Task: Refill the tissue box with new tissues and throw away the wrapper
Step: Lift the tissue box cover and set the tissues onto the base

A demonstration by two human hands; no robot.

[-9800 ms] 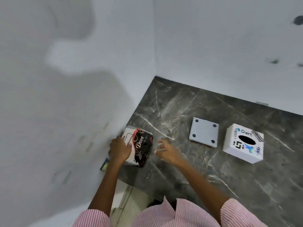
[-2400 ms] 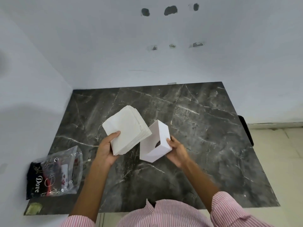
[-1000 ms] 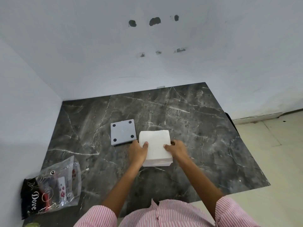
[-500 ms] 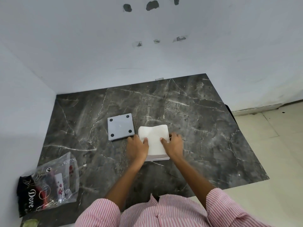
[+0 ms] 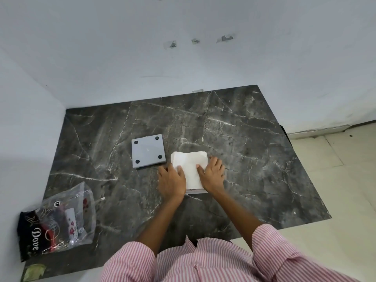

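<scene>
A stack of white tissues (image 5: pixel 190 164) lies in the middle of the dark marble table (image 5: pixel 254 159). Beneath its near edge a thin white rim of the tissue box (image 5: pixel 197 191) shows; the remainder of the box is hidden. My left hand (image 5: pixel 172 180) covers the stack's left edge, thumb on top. My right hand (image 5: pixel 211 174) presses palm-down on the right part. The box's grey base plate (image 5: pixel 147 153), with black feet at its corners, rests flat just left of the stack. The emptied plastic wrapper (image 5: pixel 59 220) lies at the table's near left corner.
White walls close off the table at the back and left. The table's right and near edges drop to a pale tiled floor (image 5: pixel 335 200). A small greenish scrap (image 5: pixel 33 271) sits at the near left corner.
My hands have slid from the stack's sides onto its top and press it down. Before that, the tissues came out of the wrapper and went to the upturned box.
</scene>
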